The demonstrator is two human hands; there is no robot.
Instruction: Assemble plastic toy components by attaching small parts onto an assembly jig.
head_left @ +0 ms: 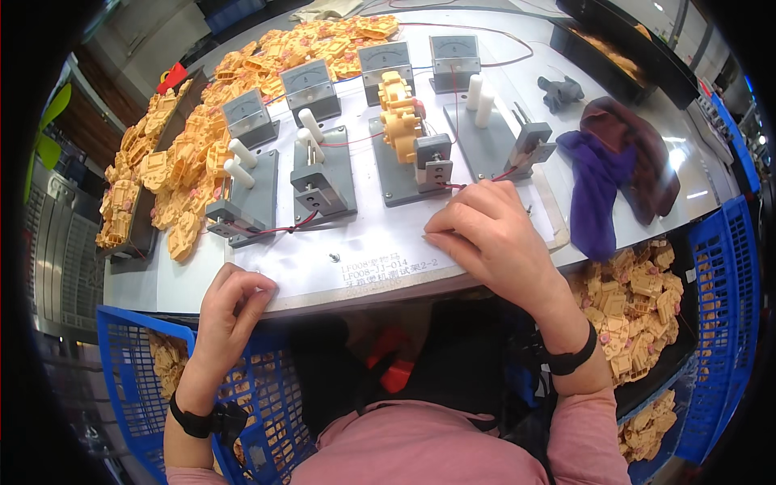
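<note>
Two bare hands at the near edge of the bench, and neither gives much away! The left hand (230,305) is curled, thumb up against the forefinger; its palm is hidden, so no telling whether anything sits inside. Over to the right hand (495,236), knuckles up, fingers bent, thumb near the forefinger above the white sheet (323,263); I can't tell whether that pinch is gripping anything.

Just beyond it, one yellow plastic part (399,129) stands upright on the third grey stand (390,184) from the left, its lower end partly blocked by the dark clamp (434,162). Any pegs behind the part are covered. A red wire (454,186) disappears behind the right hand's knuckles.

Four meters (454,58) line the back, their needles too small to read. Loose yellow parts (190,162) overlap on the left, past counting, while the blue basket (133,347) below is half-concealed by the left forearm.
</note>
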